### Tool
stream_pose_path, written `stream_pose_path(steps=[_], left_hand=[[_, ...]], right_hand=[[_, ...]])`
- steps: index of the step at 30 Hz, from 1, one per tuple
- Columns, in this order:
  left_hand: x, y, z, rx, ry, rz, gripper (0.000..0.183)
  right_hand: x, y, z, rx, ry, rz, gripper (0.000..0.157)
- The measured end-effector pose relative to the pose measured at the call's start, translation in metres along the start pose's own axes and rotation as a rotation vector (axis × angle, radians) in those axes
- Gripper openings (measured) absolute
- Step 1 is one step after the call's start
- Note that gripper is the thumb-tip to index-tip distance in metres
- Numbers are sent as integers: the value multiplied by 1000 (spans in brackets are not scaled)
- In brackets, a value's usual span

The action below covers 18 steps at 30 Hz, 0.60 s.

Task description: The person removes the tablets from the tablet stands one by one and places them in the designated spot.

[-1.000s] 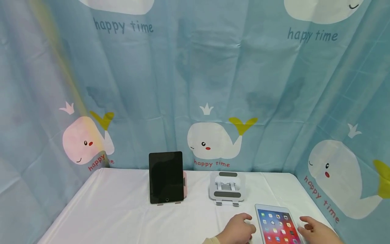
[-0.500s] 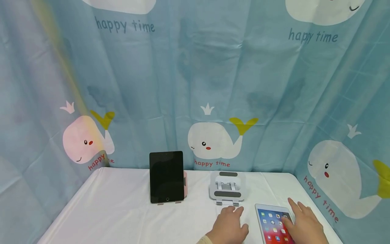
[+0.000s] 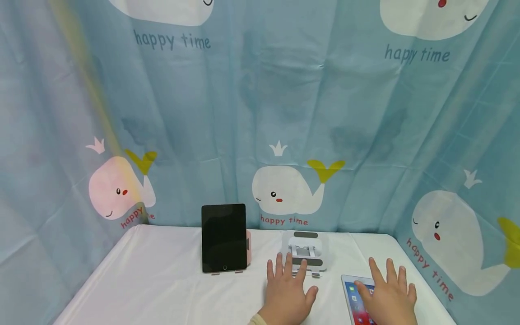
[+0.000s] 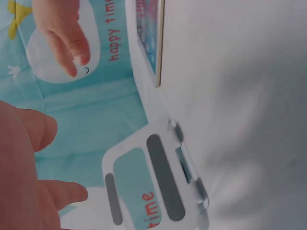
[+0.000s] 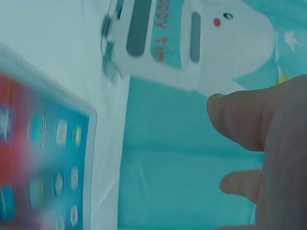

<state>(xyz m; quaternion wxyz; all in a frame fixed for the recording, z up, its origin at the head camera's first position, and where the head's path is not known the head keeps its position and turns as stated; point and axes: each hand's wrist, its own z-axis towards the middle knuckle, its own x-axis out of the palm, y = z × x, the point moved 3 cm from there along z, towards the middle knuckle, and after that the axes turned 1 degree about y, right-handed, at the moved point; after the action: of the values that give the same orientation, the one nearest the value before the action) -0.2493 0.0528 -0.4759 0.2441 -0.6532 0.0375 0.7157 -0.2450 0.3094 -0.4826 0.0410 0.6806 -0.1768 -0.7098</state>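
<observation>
My left hand (image 3: 287, 291) is spread flat with straight fingers, held in front of the grey tablet stand (image 3: 305, 250) and overlapping its lower edge in the head view. My right hand (image 3: 391, 295), also spread, is over the right part of a white-framed tablet (image 3: 357, 302) whose screen is lit with app icons. That tablet lies on the table, partly hidden by the hand. In the right wrist view, thumb and fingers stand apart beside the lit tablet (image 5: 48, 153) with nothing between them. The left wrist view shows the stand (image 4: 158, 177) past the left fingers.
A black-screened tablet (image 3: 224, 238) stands upright on a pink stand (image 3: 248, 247) left of the grey one. White cloth covers the table (image 3: 162, 280). A blue curtain (image 3: 219, 113) with whale prints hangs behind and along both sides.
Both hands have risen and spread their fingers. The left moved from beside the lit tablet leftward; the right moved from its right side to over it. The tablets and stand stay put.
</observation>
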Motion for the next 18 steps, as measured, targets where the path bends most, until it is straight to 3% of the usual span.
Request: stream_pose_path(steps=[5, 10, 18], left_hand=[[-8, 7, -7, -42, -28, 52, 70], [-12, 19, -12, -102, -31, 110, 70], [-13, 33, -15, -168, -26, 94, 74]], right_hand=[[7, 22, -3, 1, -51, -4, 99], [8, 44, -8, -80, -125, 28, 97], [11, 78, -9, -123, -163, 21, 87]])
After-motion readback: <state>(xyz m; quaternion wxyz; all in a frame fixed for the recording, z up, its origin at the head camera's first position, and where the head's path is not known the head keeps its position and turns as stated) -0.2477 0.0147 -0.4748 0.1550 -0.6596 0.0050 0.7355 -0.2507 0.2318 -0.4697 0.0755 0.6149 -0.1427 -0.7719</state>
